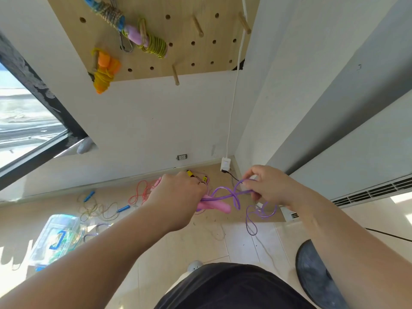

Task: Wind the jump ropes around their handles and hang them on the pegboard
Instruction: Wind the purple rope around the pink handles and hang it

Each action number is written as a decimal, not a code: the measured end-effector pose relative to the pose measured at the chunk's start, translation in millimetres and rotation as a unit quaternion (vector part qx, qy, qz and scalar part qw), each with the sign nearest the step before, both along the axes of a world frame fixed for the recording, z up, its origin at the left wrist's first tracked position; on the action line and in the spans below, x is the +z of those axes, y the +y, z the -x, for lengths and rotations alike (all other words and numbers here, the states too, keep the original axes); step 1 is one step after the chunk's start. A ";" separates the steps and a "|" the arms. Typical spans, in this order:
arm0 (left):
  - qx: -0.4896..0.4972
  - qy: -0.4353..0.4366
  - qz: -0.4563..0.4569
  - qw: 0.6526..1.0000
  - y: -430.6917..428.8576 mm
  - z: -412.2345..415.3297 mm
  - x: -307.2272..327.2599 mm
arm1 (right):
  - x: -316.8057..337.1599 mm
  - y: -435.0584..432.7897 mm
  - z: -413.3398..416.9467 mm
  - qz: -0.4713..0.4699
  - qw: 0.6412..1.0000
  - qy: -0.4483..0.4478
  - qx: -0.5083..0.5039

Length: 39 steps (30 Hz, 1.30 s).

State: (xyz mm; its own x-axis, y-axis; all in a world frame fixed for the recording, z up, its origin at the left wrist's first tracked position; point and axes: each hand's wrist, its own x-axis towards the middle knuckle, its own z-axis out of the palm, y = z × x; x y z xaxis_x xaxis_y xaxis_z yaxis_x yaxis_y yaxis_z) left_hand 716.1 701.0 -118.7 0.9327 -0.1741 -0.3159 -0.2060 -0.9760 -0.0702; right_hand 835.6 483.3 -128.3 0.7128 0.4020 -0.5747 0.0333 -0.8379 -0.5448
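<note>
Gripping the pink handles [219, 207] in the curled left hand [178, 192], pinching the purple rope [225, 192] between right hand [265, 186] fingertips, below the pegboard [180, 30].

Purple rope [225, 192], pink handles [215, 207], tan pegboard [207, 61].

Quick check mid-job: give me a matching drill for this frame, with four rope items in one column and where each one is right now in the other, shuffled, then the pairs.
Things
1. purple rope
2. orange-handled rope
3. blue-handled rope
4. pink handles

Places
A. lying loose on the floor
B. hanging wound on the pegboard
C. gripped in the left hand
D. pinched by the right hand

Pairs: 1-D, 2-B, 3-A, 4-C
</note>
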 end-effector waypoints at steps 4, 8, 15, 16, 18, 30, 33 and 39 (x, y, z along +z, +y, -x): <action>-0.073 -0.003 -0.047 0.996 -7.2 -7.1 4.1 | 7.7 8.7 15.0 -0.045 0.992 -0.055 0.106; -0.122 -0.003 -0.041 0.992 -15.8 -15.7 10.9 | 2.8 12.7 36.2 -0.082 0.970 0.039 0.224; -0.014 0.077 0.203 0.976 5.5 -21.7 34.5 | -9.3 7.1 54.0 -0.255 0.959 0.036 0.116; 0.002 0.082 0.227 0.971 7.3 -21.8 37.0 | -8.2 7.9 54.4 -0.292 0.952 0.044 0.085; 0.016 0.085 0.220 0.972 7.9 -21.7 38.8 | -3.6 8.7 50.6 -0.344 0.934 0.092 0.033; 0.035 -0.008 0.216 0.976 -8.1 -17.3 42.5 | -12.0 9.3 55.3 -0.464 0.835 0.295 0.023; 0.077 -0.048 0.228 0.969 -5.2 -20.1 40.1 | -14.9 17.1 63.1 -0.431 0.856 0.283 0.050; 0.104 -0.067 0.157 0.980 -0.6 -26.1 31.8 | 1.5 23.6 58.8 -0.281 0.947 0.156 0.009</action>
State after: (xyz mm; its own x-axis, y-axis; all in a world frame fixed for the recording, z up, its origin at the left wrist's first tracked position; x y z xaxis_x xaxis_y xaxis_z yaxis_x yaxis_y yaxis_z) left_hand 742.2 700.4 -86.8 0.9877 -0.0441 -0.1498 -0.0091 -0.9739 0.2267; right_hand 776.8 506.9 -126.8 0.5337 0.7173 -0.4480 -0.1900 -0.4145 -0.8900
